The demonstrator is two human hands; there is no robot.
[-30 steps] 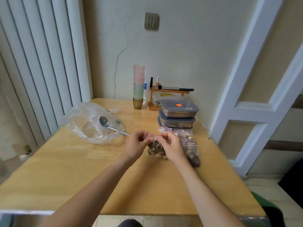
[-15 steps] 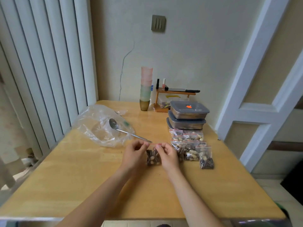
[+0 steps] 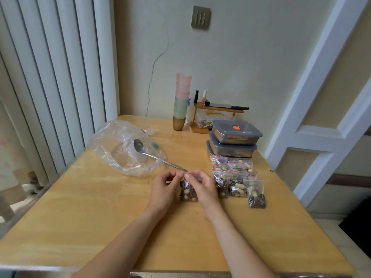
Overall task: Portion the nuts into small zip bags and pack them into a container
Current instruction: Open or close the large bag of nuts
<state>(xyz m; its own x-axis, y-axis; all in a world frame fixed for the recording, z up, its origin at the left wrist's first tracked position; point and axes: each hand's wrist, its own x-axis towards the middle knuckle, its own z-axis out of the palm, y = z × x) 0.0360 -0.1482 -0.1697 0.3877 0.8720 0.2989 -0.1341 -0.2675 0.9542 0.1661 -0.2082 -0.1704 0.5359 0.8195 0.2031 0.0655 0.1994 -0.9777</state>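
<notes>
Cream wall (image 3: 230,57) at the back, a crack (image 3: 153,77) running down it and a metal plate (image 3: 200,17) high up. White slats (image 3: 56,77) left, white door frame (image 3: 313,81) right, wooden table (image 3: 90,207) below.

A small clear zip bag (image 3: 187,190) of pale nuts and dark seeds stands upright mid-table with its red-lined top pinched, a cluster of filled zip bags (image 3: 237,180) just right of it, and behind those, stacked grey-lidded metal containers (image 3: 233,140).
</notes>
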